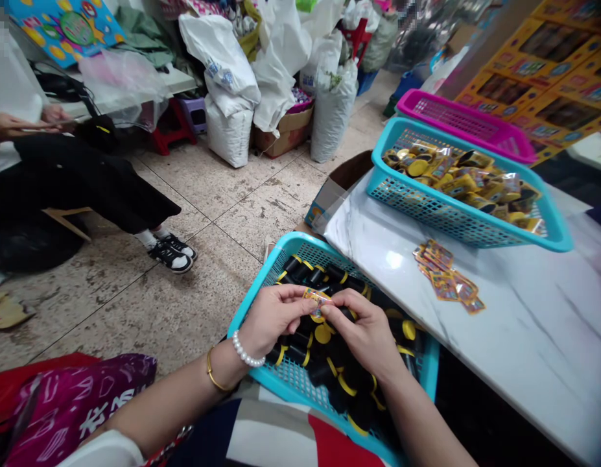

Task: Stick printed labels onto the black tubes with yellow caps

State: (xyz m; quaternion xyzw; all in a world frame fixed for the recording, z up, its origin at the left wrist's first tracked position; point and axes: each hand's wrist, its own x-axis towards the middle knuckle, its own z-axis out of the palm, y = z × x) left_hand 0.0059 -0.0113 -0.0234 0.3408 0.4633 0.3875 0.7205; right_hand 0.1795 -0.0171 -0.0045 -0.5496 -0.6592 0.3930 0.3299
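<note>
While both hands (319,321) meet above lower basket (429,383), grips pinch printed wrapper (317,302).

wrapper (318,301) | yellow-orange, printed, glossy | raised over lower turquoise basket (432,373)

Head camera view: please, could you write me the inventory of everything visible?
lower basket: one, blue, beneath hands
black cylinders: many, yellow-edged, inside it
table: one, white, right
upper basket: one, blue, on table
wrapped pieces: many, yellow, inside it
pink basket: one, behind it
flat printed pieces: several, orange, on table
display boxes: several, yellow, top right
sacks: several, white, background
stool: one, red, background
seated person: one, black trousers, left
bag: one, purple, bottom left
small printed piece: one, yellow, between fingers
left hand, right hand: one each, centre
</note>
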